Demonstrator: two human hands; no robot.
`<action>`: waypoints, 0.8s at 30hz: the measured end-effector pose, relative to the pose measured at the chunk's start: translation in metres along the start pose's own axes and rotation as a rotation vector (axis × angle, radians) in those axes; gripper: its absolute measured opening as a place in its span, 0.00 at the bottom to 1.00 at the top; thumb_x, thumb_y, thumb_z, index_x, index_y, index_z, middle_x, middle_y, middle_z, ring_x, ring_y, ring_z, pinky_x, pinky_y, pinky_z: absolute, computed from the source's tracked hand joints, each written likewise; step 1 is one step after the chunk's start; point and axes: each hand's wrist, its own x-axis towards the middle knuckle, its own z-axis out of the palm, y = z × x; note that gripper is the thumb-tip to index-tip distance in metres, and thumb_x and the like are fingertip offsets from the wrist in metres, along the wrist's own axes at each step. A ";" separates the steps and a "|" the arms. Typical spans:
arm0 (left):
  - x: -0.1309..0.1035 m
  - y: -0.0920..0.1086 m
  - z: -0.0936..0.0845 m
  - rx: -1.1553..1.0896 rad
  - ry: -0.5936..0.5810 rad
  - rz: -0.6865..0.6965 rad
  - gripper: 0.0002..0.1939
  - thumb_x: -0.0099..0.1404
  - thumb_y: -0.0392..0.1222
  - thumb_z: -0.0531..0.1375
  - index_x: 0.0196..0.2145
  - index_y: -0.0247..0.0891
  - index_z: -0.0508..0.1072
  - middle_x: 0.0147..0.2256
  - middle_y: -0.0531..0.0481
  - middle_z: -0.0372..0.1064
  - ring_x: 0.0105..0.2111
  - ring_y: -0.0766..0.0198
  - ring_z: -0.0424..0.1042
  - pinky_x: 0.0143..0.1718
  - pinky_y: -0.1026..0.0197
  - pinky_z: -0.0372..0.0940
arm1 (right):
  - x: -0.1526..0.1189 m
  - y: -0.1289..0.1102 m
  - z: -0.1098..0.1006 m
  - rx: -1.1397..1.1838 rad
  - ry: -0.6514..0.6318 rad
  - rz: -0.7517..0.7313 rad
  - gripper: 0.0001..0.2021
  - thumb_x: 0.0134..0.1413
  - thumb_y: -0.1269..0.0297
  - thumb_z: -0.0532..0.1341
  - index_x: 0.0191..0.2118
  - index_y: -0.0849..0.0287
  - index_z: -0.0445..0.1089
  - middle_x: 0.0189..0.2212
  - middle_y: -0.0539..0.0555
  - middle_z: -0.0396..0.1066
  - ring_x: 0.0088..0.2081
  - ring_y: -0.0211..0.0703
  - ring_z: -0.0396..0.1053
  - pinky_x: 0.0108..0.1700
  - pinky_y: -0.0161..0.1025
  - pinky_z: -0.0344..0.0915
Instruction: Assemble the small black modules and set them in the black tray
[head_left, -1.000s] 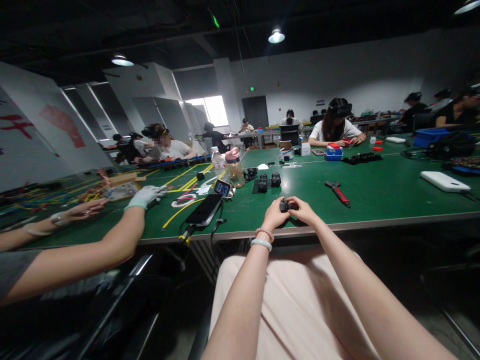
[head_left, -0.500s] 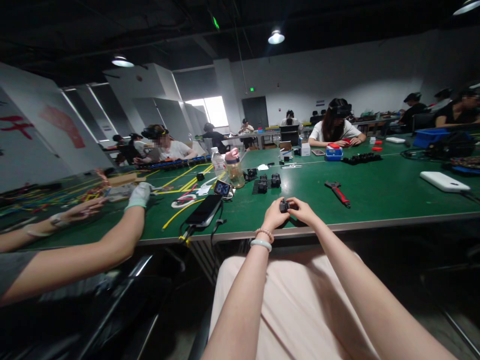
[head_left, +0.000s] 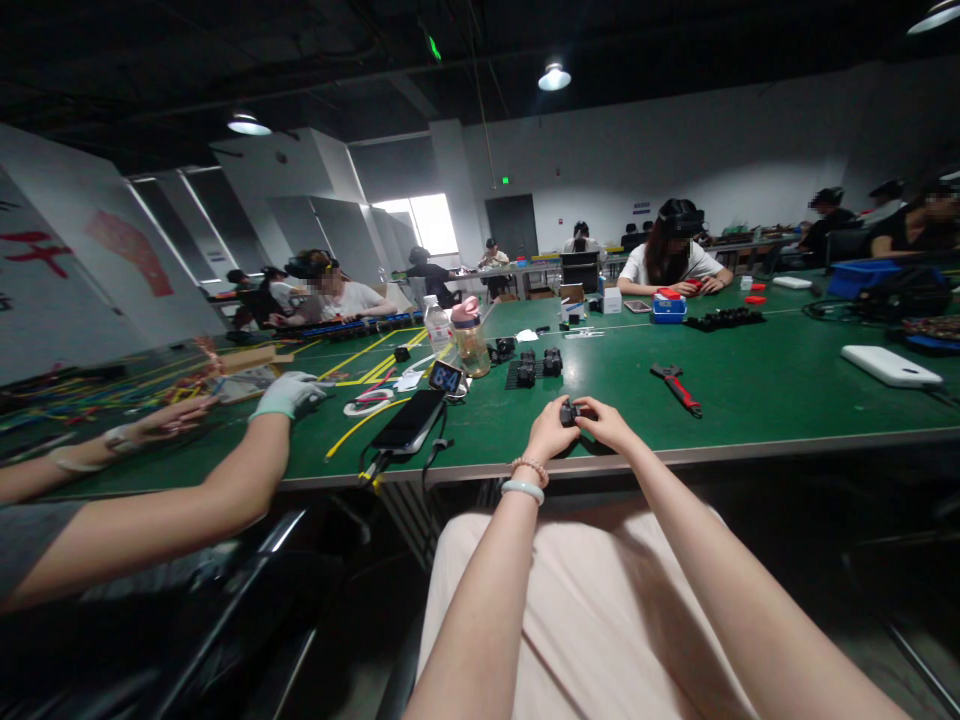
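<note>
A small black part [head_left: 570, 412] is held between my two hands just above the near edge of the green table [head_left: 615, 390]. My left hand [head_left: 552, 428] grips it from the left, with a beaded bracelet and a pale bangle on that wrist. From the right, the fingers of my right hand [head_left: 604, 424] close on the same part. Its details are too small to make out. Beyond my hands lie more black parts [head_left: 526, 370], some standing on a dark grid-like base. An adjustable wrench [head_left: 676, 389] with a red and black handle rests to the right.
Left of my hands are a power bank [head_left: 409, 420] with cables, a small display, a bottle [head_left: 437, 325] and a jar [head_left: 470, 345]. A co-worker's gloved hand [head_left: 291, 394] reaches in from the left. A white device [head_left: 889, 366] lies right; a person sits across, near a blue box [head_left: 668, 308].
The co-worker's gloved hand at the left has shifted slightly right, its fingers now more spread. My hands and the black part have hardly moved.
</note>
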 end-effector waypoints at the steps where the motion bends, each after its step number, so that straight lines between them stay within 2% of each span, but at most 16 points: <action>1: 0.000 0.000 0.000 0.002 -0.002 -0.001 0.32 0.44 0.37 0.57 0.50 0.39 0.56 0.48 0.48 0.57 0.45 0.59 0.59 0.47 0.60 0.55 | 0.000 0.000 0.000 -0.007 0.004 0.001 0.15 0.41 0.66 0.55 0.40 0.55 0.64 0.33 0.50 0.68 0.35 0.39 0.65 0.42 0.39 0.60; 12: 0.015 -0.018 0.005 -0.058 -0.023 0.056 0.34 0.42 0.37 0.59 0.49 0.38 0.55 0.46 0.46 0.58 0.44 0.59 0.60 0.45 0.59 0.56 | 0.014 0.007 0.003 -0.045 0.006 -0.014 0.14 0.43 0.66 0.53 0.40 0.56 0.64 0.34 0.51 0.68 0.36 0.38 0.65 0.41 0.37 0.60; 19: 0.045 -0.029 0.012 -0.184 -0.101 0.041 0.35 0.40 0.34 0.60 0.47 0.34 0.55 0.43 0.43 0.58 0.41 0.61 0.61 0.42 0.60 0.57 | 0.040 0.023 0.002 -0.040 0.000 0.025 0.13 0.41 0.66 0.54 0.37 0.57 0.66 0.30 0.51 0.69 0.33 0.37 0.65 0.38 0.36 0.60; 24: 0.071 -0.037 0.019 -0.228 -0.153 0.018 0.35 0.38 0.33 0.61 0.47 0.33 0.55 0.42 0.44 0.59 0.39 0.62 0.62 0.43 0.59 0.56 | 0.065 0.043 -0.002 0.055 -0.054 0.110 0.14 0.39 0.66 0.55 0.37 0.59 0.65 0.27 0.50 0.68 0.23 0.33 0.63 0.30 0.34 0.61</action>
